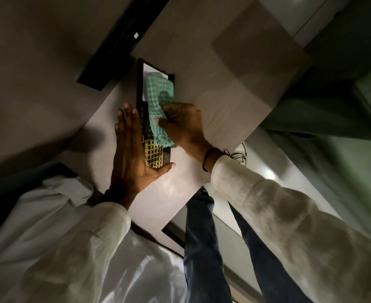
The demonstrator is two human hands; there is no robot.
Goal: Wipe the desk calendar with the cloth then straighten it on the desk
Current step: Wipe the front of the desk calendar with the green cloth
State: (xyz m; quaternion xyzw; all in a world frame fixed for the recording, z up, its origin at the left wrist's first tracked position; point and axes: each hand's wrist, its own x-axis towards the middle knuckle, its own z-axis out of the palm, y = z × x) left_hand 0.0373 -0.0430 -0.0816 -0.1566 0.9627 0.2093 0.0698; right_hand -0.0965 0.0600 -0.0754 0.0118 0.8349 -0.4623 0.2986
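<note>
Pale wood-grain desk (235, 88), dimly lit, seen from above at a skewed angle; its near corner juts toward the person's legs in dark jeans (204, 248). Item: black slot or strip (116, 47) set into the surface along the far left edge, running diagonally, with a small white tag on it. Item: left hand (132, 154), white sleeve (70, 237), laid flat and fully spread, fingers pressed along the left side of the desk calendar, thumb hooked round its near end; grasps nothing, only braces. Item: desk calendar (153, 154), dark frame, lying near the middle of the desk just beside the black strip, long axis pointing away from the person; white panel at the far end, yellow date grid at the near end, a column of small print down the left border, too blurred to read. Item: cloth (158, 99), green waffle weave, spread over the middle of the calendar and covering most of its face. Item: right hand (180, 125), curled closed on the cloth's near right part, pinching it against the calendar; dark beaded band (208, 158) at the wrist, white sleeve behind. Pale floor (294, 182) beyond the desk's right edge.
</note>
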